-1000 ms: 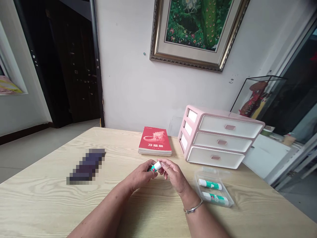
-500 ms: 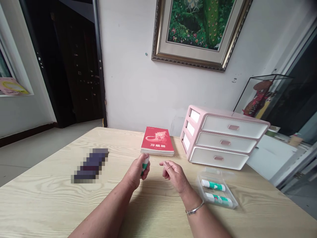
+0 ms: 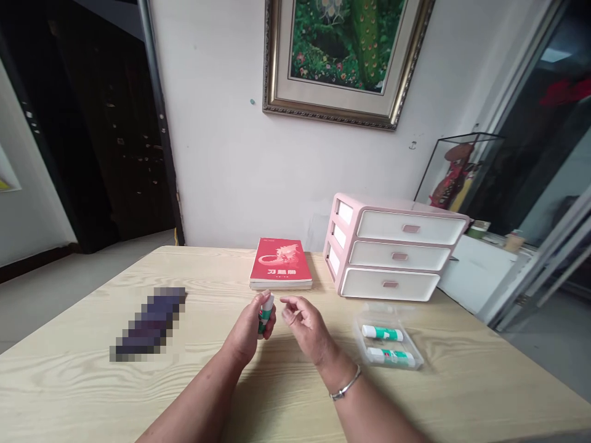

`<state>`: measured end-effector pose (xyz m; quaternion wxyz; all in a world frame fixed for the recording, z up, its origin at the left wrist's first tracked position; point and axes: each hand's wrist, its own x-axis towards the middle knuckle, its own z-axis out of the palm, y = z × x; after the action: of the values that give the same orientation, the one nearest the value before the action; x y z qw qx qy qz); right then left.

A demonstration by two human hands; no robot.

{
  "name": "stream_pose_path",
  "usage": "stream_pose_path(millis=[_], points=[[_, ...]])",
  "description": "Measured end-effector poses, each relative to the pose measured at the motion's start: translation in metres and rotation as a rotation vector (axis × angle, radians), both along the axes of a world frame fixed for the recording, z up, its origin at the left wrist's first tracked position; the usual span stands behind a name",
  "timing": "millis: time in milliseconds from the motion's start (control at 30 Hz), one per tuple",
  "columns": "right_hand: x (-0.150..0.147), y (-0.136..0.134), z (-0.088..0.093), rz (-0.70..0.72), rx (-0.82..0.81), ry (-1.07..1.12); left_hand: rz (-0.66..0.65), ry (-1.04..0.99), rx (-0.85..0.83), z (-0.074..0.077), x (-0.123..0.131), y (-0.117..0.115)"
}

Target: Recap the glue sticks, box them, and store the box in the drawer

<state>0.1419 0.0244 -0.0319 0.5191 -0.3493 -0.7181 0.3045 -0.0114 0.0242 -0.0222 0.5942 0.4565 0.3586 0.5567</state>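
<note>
A green and white glue stick (image 3: 265, 312) stands nearly upright in my left hand (image 3: 248, 326), whose fingers wrap round it. Its white top end shows above the thumb. Just to the right, my right hand (image 3: 307, 326) hovers with thumb and index finger apart, close to the glue stick but not touching it. Nothing shows between those fingers. Further right lies a clear plastic case (image 3: 418, 357) with its lid open. Two more glue sticks lie in it, an upper one (image 3: 382, 333) and a lower one (image 3: 391, 357).
Red-covered books (image 3: 281, 261) lie stacked beyond my hands. A pink and white drawer unit (image 3: 399, 246) stands at the back right of the wooden table (image 3: 69, 381). A blurred-out dark object (image 3: 150, 323) lies at the left. A wall rises behind the table.
My right hand has moved nearer to the glue stick, and its thumb and index finger have spread. My left hand still holds the glue stick. The whole view has turned slightly right.
</note>
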Motion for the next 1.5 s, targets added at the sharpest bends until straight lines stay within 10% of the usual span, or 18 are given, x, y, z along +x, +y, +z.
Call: stream_pose_path(millis=[367,767,900,1500], points=[[0.002,-0.043,0.008,-0.229,0.165,-0.131,-0.360,0.167,0.236,-0.002,0.009,-0.014],[0.201,-0.073,0.004,-0.817,-0.006,-0.406,-0.183,0.786,0.509,-0.019,0.025,-0.016],[0.232,-0.065,-0.004,-0.739,-0.187,-0.246,-0.221,0.848,0.567,-0.022,0.040,-0.029],[0.092,-0.092,-0.007,-0.346,-0.005,-0.437,-0.017,0.636,0.394,-0.035,0.036,-0.037]])
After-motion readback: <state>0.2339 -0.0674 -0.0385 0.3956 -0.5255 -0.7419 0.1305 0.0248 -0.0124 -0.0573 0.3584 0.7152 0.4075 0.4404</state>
